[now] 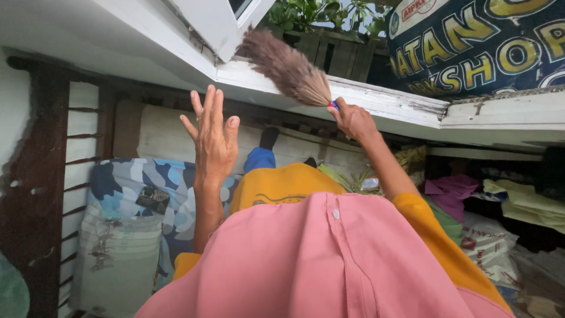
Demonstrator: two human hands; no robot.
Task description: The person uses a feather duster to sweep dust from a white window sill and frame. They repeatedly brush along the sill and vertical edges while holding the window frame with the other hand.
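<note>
Head-cam view, looking down over the person's own chest: pink shirt fills the lower centre of the frame, w/ yellow-orange sleeves at both sides.

Right hand, upper centre-right, is closed around the handle end of a soft grass broom; fingers wrapped tight, a bit of blue handle showing just at the fist. The broom's tan-brown bristle head fans up and to the left from the hand, its tip reaching toward the top centre of the frame. Bristles lie against a white-painted window ledge w/ chipped, dirty paint, which runs diagonally across the upper half.

Left hand, centre-left, is raised w/ palm open and fingers spread, holding nothing and touching nothing; it sits in the air below the ledge, well apart from the broom.

Above the ledge, top centre: an open white window frame. Beyond it, green plants and a dark blue banner w/ yellow lettering at upper right.

Below the hands: a blue, white and grey patterned cushion at left-centre, w/ a pale sack under it at lower left. Dark wooden slatted frame along the left edge. At right, folded cloths in purple and pale yellow-green, stacked in shadow under the ledge.
</note>
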